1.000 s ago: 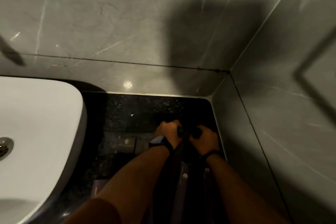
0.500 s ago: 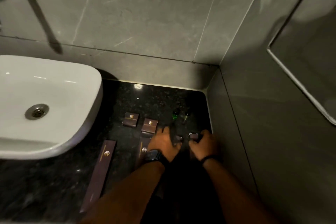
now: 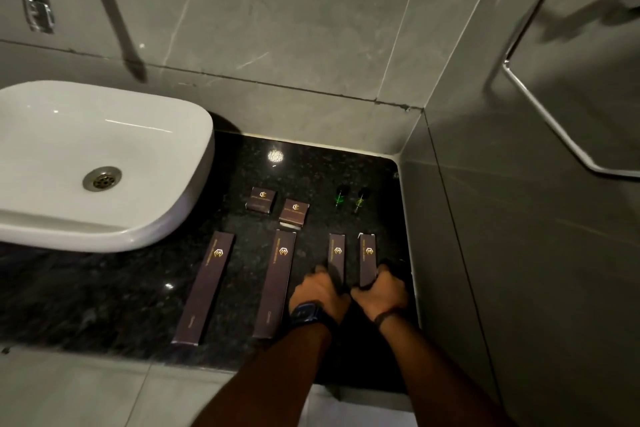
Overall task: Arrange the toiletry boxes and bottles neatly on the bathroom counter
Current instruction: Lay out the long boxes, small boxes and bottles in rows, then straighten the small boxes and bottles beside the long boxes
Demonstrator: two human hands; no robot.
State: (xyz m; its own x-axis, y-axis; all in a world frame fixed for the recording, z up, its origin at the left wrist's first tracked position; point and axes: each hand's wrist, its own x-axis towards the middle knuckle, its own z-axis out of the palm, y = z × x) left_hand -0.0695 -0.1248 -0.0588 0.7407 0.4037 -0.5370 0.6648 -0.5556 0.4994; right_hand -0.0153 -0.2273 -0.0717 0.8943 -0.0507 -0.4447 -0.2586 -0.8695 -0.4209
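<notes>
Since half second ago: left hand (image 3: pixel 318 291) and right hand (image 3: pixel 381 289) drawn nearer body, each gripping near end of short dark-brown cardboard box (image 3: pixel 336 255) (image 3: pixel 367 258); boxes now parallel. Two small green bottles (image 3: pixel 349 198) beyond fingertips. Judgement: alignment nearly done.

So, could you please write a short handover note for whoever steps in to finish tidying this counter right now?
Left hand: closed on the near end of the left short box.
Right hand: closed on the near end of the right short box.
On the black counter: two long boxes lie roughly parallel; two small square boxes sit behind them, slightly staggered; two small bottles stand near the side wall.
Done: items are grouped in rows.
Left: probably square up the short boxes, release, and align the square boxes.
</notes>
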